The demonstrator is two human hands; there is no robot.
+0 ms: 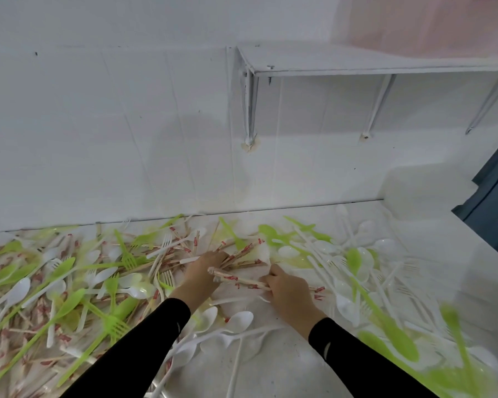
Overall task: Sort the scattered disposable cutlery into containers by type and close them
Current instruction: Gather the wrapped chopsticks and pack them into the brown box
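fingers [270, 278] of the right hand [288, 290] curl round a bundle of wrapped chopsticks [236, 280], the left hand [204, 272] reaches into the pile [69, 285] with its grip unclear: gathering one type, which next calls for a container, none visible.

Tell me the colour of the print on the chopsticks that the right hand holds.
Red, on pale wrapped chopsticks gripped by the right hand; the head view shows it.

Two hands close together, both arms stretched forward in black sleeves [144, 349].
The right hand [288, 288] grips a bundle of wrapped chopsticks [239, 279], knuckles up. The left hand [204, 272] lies back up, its fingers curled down around loose chopsticks [242, 255].
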